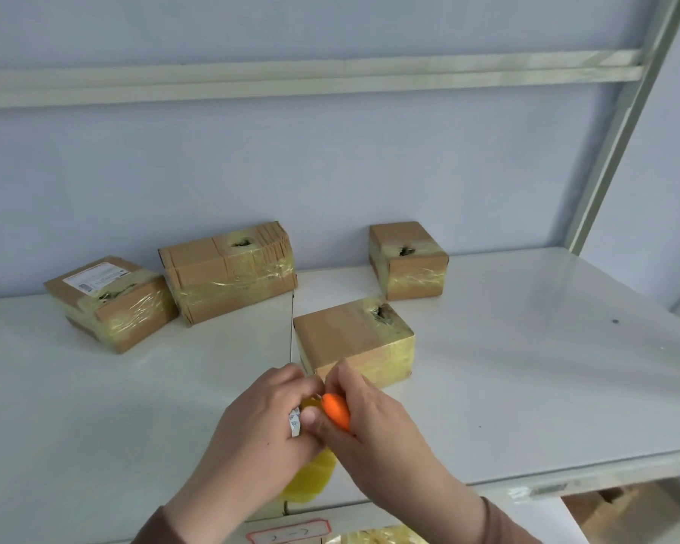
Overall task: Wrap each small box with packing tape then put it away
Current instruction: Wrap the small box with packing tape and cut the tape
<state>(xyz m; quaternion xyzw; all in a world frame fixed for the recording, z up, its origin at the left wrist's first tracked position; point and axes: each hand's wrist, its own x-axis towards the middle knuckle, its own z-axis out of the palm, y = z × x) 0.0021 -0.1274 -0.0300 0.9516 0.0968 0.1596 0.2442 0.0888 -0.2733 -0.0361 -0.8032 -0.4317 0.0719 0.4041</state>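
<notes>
- A white shelf board [527, 367] spans the view, backed by a pale blue wall [330, 162]; a light metal rail [291, 82] runs across above it and a slanted upright post [621, 123] rises at the right.
- Four cardboard boxes banded with yellowish tape sit on the shelf.
- The long box [228, 272] stands at the back, left of centre, with a torn hole in its top.
- The labelled box [110, 302] lies furthest left, touching or just beside the long box, with a white shipping label on top.
- The front box [354, 341] sits near the middle, closest to the hands, its near lower corner hidden behind the fingers.
- The back right box [409, 261] stands against the wall, apart from the others.
- The left hand [267, 422] has its fingers curled round a roll of yellow packing tape [311, 479], whose lower part shows below the palm, just in front of the shelf's front edge.
- The right hand [373, 422] grips a small orange cutter [336, 412], fingers wrapped over it, with thumb and fingertips meeting the left hand at the tape; the cutter's blade cannot be seen.
- A thin dark seam [292, 327] runs across the shelf from the long box toward the hands.
- A red-bordered label [289, 533] sits on the shelf edge below the wrists.
</notes>
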